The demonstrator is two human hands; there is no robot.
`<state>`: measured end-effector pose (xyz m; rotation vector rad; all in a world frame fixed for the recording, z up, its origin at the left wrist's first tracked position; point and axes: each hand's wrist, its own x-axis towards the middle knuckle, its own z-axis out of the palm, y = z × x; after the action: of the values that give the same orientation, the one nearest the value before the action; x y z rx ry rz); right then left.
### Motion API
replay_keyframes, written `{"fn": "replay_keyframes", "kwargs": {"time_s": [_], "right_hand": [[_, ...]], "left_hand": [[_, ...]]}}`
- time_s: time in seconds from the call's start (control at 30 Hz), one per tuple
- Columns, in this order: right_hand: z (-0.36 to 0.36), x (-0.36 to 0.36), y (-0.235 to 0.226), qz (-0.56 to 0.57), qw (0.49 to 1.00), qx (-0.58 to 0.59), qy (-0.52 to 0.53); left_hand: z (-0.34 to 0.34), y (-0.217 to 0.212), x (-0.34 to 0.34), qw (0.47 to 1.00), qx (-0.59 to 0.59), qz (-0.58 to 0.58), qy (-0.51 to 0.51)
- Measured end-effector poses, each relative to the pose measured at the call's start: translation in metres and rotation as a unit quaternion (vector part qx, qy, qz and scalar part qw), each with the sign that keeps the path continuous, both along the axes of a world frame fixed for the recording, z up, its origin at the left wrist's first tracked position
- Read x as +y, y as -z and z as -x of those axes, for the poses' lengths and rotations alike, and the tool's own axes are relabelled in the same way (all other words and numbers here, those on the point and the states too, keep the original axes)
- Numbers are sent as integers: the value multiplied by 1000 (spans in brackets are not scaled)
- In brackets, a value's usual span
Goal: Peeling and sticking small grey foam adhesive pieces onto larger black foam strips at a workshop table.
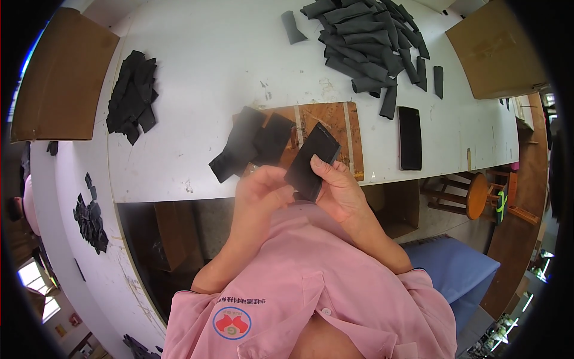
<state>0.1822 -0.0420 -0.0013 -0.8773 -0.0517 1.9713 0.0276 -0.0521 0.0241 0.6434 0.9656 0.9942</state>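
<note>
My right hand [339, 186] is closed on a flat black fabric piece [313, 157], with the thumb lying across its face. The piece is tilted, its far end pointing up and to the right. My left hand [263, 186] is slightly blurred, its fingers curled in and closed at the lower left edge of the same piece. Just beyond the hands, loose dark fabric pieces [242, 142] overlap on a worn wooden board [329, 113]. Part of that board is hidden under them and behind my hands.
A heap of dark grey rolled pieces [365, 45] covers the far right of the white table [197, 107]. A black phone [410, 139] lies below it. Black strips [133, 99] are piled at left. Cardboard boxes [66, 75] stand at both sides. A wooden stool [476, 196] is at right.
</note>
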Motion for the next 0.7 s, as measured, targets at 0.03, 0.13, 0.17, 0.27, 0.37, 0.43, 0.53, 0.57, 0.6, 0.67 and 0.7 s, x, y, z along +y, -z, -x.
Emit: {"fn": "replay_keyframes", "kwargs": {"time_s": [0.03, 0.13, 0.17, 0.27, 0.37, 0.43, 0.53, 0.57, 0.6, 0.67, 0.7], "right_hand": [[0, 0, 0, 1, 1000, 0, -1], [1, 1, 2, 5, 1000, -4, 1], [1, 2, 3, 3, 1000, -2, -2], [2, 0, 2, -22, 1000, -16, 2], [7, -4, -5, -72, 996, -60, 14], [8, -8, -7, -100, 991, -90, 21], [7, -10, -7, -173, 955, -239, -41], [6, -7, -7, -147, 960, -231, -53], [4, -5, -5, -121, 965, -223, -65], [-2, -3, 0, -99, 968, -216, -76], [-8, -4, 5, -204, 802, -543, -142]], "left_hand": [[0, 1, 0, 1000, 2, -1, 3], [1, 2, 1, 1000, 8, 0, 7], [1, 2, 1, 1000, 10, 1, 6], [1, 3, 1, 1000, 27, -5, 6], [-1, 2, 2, 998, 59, -17, 3], [-6, -2, 2, 998, 50, -33, -9], [-9, -3, -1, 996, 59, -70, -23], [-9, -2, -1, 993, 77, -90, -23], [-10, -2, -2, 992, 76, -94, -23], [-10, -2, -3, 985, 133, -79, -75], [-9, 0, -3, 985, 133, -82, -76]]}}
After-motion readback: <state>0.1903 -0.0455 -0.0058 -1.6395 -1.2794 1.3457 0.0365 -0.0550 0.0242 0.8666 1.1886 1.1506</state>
